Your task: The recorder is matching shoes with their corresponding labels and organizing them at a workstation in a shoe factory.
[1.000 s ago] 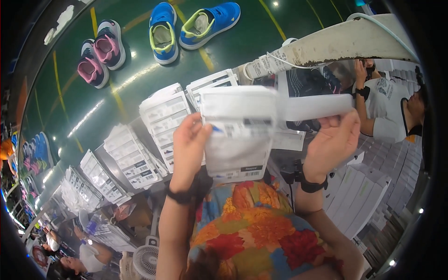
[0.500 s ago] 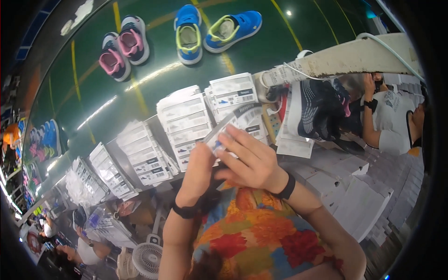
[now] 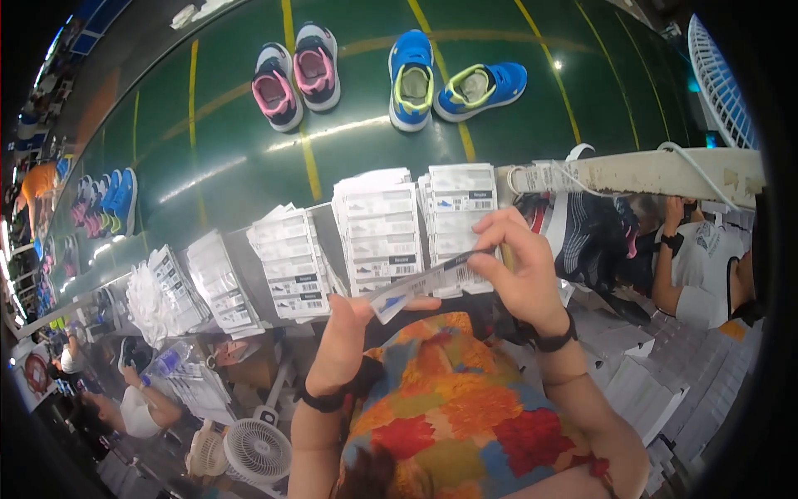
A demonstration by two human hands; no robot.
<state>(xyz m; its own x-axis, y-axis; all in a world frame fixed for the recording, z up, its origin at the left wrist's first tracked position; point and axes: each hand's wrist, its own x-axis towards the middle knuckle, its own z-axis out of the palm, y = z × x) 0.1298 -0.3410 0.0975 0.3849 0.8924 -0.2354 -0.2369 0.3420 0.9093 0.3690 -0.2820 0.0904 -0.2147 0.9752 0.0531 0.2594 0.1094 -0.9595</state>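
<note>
A glossy white label strip (image 3: 426,284) with a dark end and a small blue shoe picture stretches between my hands, slightly curved. My right hand (image 3: 532,279) pinches its dark end between thumb and fingers. My left hand (image 3: 337,345) holds the other end, the fingers behind the strip and the thumb toward its edge. Just beyond my hands, on the bench edge, lie a stack of label sheets with a blue shoe picture (image 3: 461,185) and another label stack (image 3: 382,224). More label stacks (image 3: 287,258) continue to the left.
Pink-lined shoes (image 3: 316,71) and blue shoes (image 3: 411,83) stand on the green bench (image 3: 224,125), with more shoes (image 3: 123,200) at far left. A pale beam (image 3: 665,172) crosses at right, near dark shoes (image 3: 586,233). White fans (image 3: 258,449) and co-workers are on both sides below.
My right hand has moved right and up, away from the left, drawing the strip out between them. The view has shifted, so the bench items appear farther right.
</note>
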